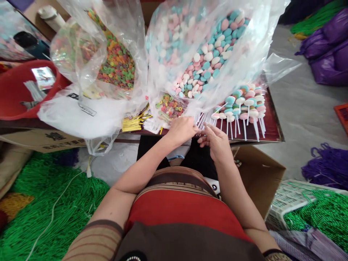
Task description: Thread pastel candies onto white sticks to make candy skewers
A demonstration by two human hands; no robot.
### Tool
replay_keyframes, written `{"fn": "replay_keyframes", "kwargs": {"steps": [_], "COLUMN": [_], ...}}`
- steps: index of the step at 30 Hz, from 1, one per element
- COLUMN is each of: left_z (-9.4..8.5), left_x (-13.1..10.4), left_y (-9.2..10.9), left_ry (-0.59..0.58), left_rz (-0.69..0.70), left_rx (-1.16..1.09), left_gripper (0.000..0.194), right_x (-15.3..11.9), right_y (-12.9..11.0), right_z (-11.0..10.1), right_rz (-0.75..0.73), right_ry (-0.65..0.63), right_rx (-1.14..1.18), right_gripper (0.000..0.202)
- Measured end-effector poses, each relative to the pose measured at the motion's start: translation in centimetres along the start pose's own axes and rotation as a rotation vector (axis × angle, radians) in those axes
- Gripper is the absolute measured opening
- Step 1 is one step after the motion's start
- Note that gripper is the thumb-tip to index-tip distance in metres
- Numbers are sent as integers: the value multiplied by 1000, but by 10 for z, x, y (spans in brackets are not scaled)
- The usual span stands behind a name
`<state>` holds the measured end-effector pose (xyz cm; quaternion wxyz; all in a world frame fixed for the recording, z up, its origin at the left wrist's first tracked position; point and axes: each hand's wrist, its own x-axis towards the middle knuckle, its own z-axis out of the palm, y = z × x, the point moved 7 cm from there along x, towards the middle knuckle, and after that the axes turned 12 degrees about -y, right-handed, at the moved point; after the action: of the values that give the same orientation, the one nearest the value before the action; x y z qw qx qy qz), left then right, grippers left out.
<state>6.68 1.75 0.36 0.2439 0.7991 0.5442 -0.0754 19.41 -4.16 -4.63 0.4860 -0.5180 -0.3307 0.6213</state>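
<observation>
My left hand is at the table's front edge, its fingers closed and pointing right; what they hold, if anything, is hidden. Close beside it, my right hand has thumb and forefinger pinched together, but I cannot make out anything between them. Just beyond both hands lies a bunch of thin white sticks. To the right are stacked lollipops with pink, white and blue candy-like discs, their white sticks pointing toward me. Behind my left hand lies a clear bag of small coloured rings.
Large clear bags hold pastel discs and coloured rings. Yellow ties lie left of my hands. A red basin stands far left. Below right are a cardboard box and a white crate with green cord.
</observation>
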Motion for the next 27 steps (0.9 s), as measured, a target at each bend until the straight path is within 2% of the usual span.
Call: {"fn": "replay_keyframes", "kwargs": {"steps": [6,10,12,13,14,16,18,20,22,24,27], "left_z": [12,22,16,8,-2,-24,-35,-34,-29,-24,-22], "left_x": [-32,-49,-51,-49,-44,-26,-2,23,39,46,45], "left_y": [3,9,5,-1,-10,-36,-60,-72,-76,-74,-75], "left_ry": [67,-6,-42,-32,28,192,268,226,164,131,145], "left_rz": [42,152,250,291,301,205,85,14,-8,-6,-10], "left_rx": [26,-28,-108,-155,-192,-180,-124,-61,8,62,74], "left_gripper": [30,28,26,26,26,28,31,33,34,33,29], "right_x": [18,15,8,4,-1,-12,-22,-33,-42,-49,-56], "right_y": [14,15,11,9,7,6,10,16,22,27,30], "right_z": [27,27,23,20,18,16,16,17,16,12,1], "right_rz": [6,37,27,13,0,-9,3,18,24,20,6], "right_ry": [-26,-40,-46,-46,-47,-54,-62,-60,-48,-22,28], "right_rx": [182,243,240,240,242,247,247,231,199,158,114], "right_gripper": [43,46,43,42,40,37,35,33,34,35,35]}}
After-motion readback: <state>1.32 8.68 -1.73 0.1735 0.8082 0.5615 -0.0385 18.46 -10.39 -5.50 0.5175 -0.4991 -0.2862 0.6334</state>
